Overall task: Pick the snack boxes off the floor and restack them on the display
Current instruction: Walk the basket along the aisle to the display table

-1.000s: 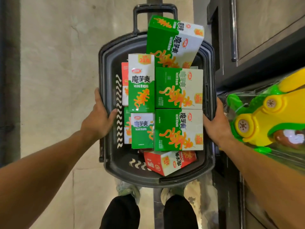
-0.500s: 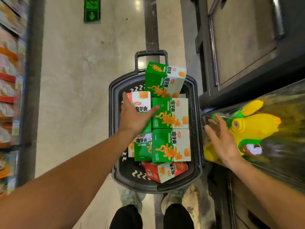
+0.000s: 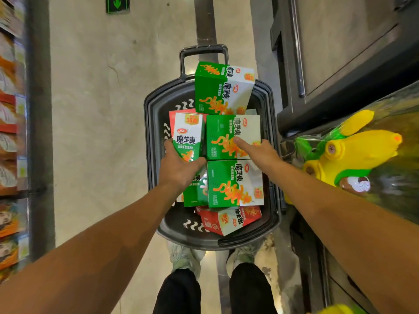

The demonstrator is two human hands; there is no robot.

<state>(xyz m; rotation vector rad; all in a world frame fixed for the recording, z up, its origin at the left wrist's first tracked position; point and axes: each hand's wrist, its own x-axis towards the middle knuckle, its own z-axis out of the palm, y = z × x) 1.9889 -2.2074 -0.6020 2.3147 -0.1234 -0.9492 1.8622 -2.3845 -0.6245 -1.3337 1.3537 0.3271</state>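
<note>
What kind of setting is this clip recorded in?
Most likely a shop aisle, probably a supermarket. A black shopping basket on the floor holds boxed snacks, stocked shelves line the left side, and packaged yellow toys sit on the right.

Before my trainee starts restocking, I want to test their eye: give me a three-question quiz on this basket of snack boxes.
1. True or false: the left hand grips an upright green-and-white box.
2. What colour is the box lying at the near end of the basket?
3. The right hand is: A) on the yellow toy; B) over a flat green box; C) on the basket handle.

Key: 1 true; 2 red; 3 B.
</note>
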